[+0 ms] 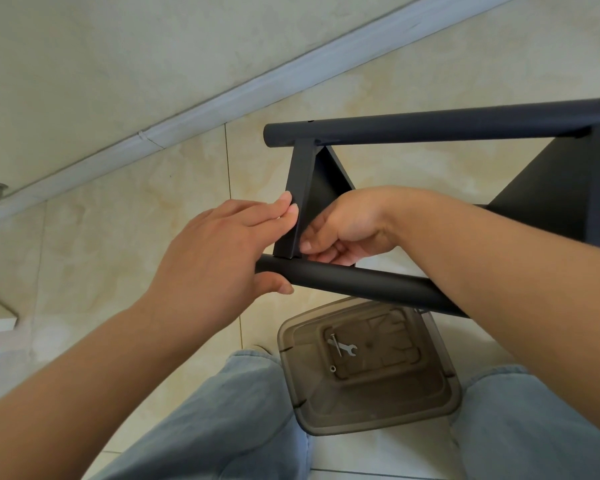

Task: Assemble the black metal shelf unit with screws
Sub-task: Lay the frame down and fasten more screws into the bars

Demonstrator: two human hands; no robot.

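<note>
Right now I see my left hand (219,251) at the near end of the black shelf unit (430,188). Its fingers (284,207) lie straight and close together, with the tips pressed on the flat black bracket (300,199) that stands between the two round bars. Its thumb goes under the near bar (347,280), so the bar sits between thumb and palm.

My right hand (343,226) comes in from the other side of the bracket. Its fingers are curled in tight, and the tips touch the bracket's edge low down, just above the near bar. I think they pinch something small there, maybe a screw, but it is hidden and I cannot tell.

The far bar (430,124) runs across the top of the bracket, and a wide black shelf panel (551,195) joins it on the right.

Below the near bar, between my knees in blue jeans (222,427), a brown see-through plastic tray (378,410) lies on the pale tile floor (118,237). Inside it are a small silver wrench (347,348), a long screw (335,344) touching the wrench, and a little nut (332,368) near them.
</note>
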